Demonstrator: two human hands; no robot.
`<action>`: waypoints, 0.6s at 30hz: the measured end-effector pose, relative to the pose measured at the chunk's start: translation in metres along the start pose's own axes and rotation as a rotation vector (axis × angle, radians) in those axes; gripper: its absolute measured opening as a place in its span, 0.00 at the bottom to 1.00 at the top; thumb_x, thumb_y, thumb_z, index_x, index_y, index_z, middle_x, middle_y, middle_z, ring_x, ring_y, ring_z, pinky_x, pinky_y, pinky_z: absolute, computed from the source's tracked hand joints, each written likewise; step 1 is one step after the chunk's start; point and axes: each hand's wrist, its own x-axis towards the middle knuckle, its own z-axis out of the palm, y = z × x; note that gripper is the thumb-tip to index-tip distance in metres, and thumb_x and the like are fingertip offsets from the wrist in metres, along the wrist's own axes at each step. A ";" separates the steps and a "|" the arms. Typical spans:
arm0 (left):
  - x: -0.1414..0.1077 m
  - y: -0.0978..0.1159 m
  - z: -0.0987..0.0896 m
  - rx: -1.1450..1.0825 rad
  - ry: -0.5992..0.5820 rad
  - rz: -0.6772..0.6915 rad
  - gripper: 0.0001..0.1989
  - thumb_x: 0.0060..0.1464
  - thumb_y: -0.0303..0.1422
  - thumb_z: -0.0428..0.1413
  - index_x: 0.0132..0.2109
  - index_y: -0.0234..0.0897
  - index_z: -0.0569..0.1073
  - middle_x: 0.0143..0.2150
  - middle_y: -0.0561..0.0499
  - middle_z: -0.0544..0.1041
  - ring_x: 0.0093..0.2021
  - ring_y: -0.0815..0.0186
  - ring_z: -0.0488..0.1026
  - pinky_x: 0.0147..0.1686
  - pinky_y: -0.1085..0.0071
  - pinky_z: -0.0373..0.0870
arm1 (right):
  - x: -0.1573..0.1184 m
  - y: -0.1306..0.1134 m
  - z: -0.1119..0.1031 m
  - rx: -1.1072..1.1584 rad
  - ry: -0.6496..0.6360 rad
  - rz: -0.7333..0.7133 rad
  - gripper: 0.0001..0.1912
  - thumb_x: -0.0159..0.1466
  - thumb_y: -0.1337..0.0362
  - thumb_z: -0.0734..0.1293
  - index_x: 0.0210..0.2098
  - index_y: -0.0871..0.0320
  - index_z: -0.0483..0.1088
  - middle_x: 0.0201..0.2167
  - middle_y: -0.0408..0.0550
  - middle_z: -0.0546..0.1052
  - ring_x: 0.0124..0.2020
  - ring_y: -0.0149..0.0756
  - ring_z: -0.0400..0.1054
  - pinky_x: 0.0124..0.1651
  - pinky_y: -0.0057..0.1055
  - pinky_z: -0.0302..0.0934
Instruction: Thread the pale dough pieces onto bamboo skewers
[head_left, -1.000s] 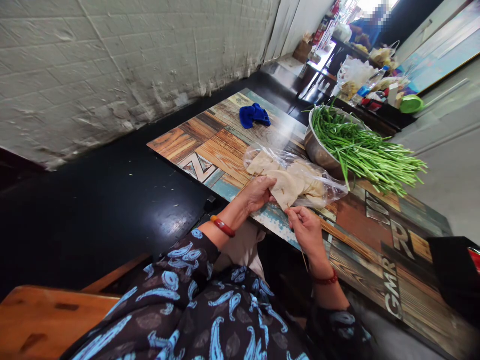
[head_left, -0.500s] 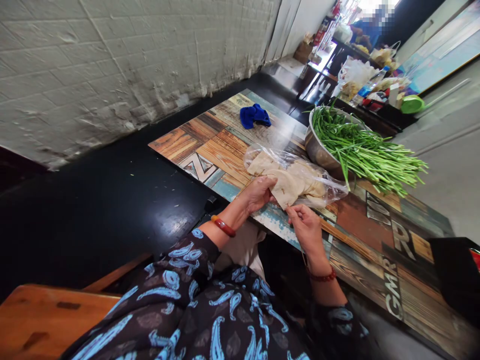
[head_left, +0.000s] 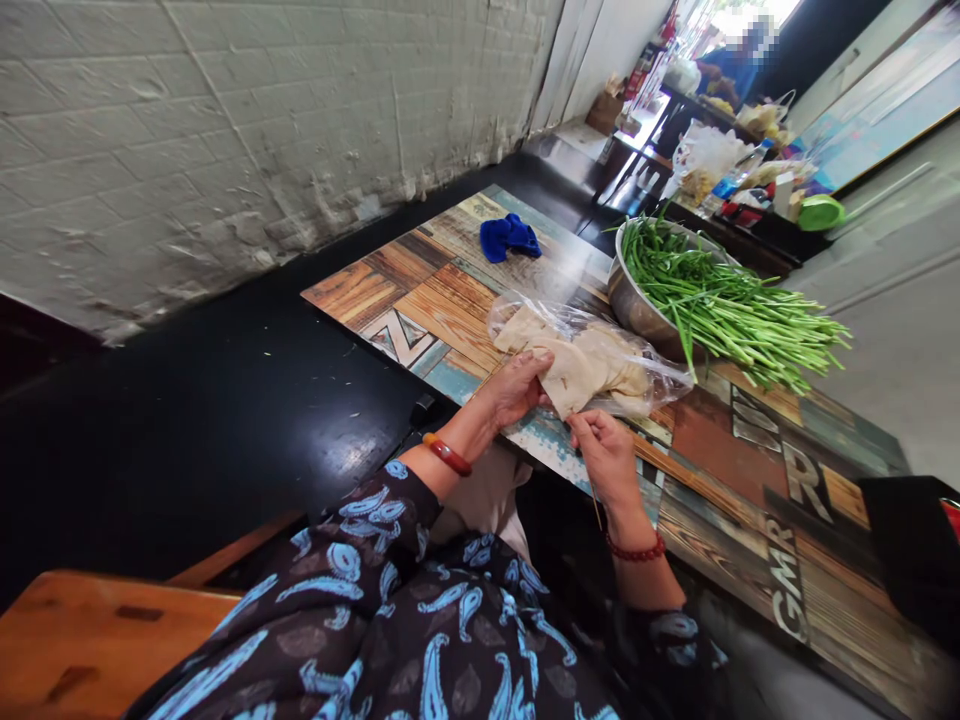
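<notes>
My left hand [head_left: 517,388] is closed on the near left edge of a pale beige tofu skin sheet [head_left: 574,380], thumb on top. At the sheet's lower corner, my right hand [head_left: 606,455] pinches a thin bamboo skewer [head_left: 598,508], whose rear end sticks out below the palm. Its tip is hidden by the fingers and the sheet, so I cannot tell how far it goes in. Behind the hands, more beige sheets [head_left: 626,365] lie in a clear plastic bag [head_left: 667,378]. A bundle of skewers [head_left: 697,482] rests on the table, right of my right hand.
A metal bowl [head_left: 626,290] heaped with long green chives [head_left: 750,315] stands beyond the bag on the patterned table [head_left: 450,310]. Farther back lies a blue cloth [head_left: 510,238]. A wooden stool [head_left: 112,640] is at lower left. Another person [head_left: 727,70] sits at a far, cluttered table.
My right hand has shifted slightly left and down, and more of the skewer shows beneath it. The left hand keeps its hold on the sheet almost unmoved.
</notes>
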 end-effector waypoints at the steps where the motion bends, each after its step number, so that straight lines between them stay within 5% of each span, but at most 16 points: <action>1: 0.000 0.000 0.000 0.000 0.003 0.000 0.15 0.46 0.39 0.65 0.35 0.32 0.73 0.30 0.48 0.78 0.26 0.69 0.72 0.25 0.74 0.67 | 0.000 0.000 0.001 -0.008 0.002 0.000 0.19 0.62 0.49 0.66 0.26 0.57 0.68 0.18 0.40 0.69 0.20 0.30 0.60 0.26 0.28 0.53; 10: 0.002 -0.004 -0.002 -0.009 -0.022 0.010 0.19 0.44 0.41 0.66 0.38 0.31 0.75 0.31 0.46 0.79 0.29 0.64 0.76 0.26 0.72 0.70 | 0.007 -0.001 0.003 -0.046 0.020 -0.010 0.20 0.62 0.47 0.67 0.24 0.57 0.68 0.18 0.41 0.70 0.20 0.30 0.60 0.24 0.27 0.51; 18: 0.001 -0.002 -0.001 -0.026 0.026 0.001 0.15 0.47 0.39 0.65 0.36 0.31 0.76 0.30 0.47 0.79 0.28 0.65 0.76 0.30 0.71 0.72 | 0.003 -0.003 0.007 0.206 0.017 0.127 0.20 0.56 0.47 0.71 0.30 0.57 0.67 0.19 0.41 0.72 0.17 0.26 0.58 0.21 0.25 0.51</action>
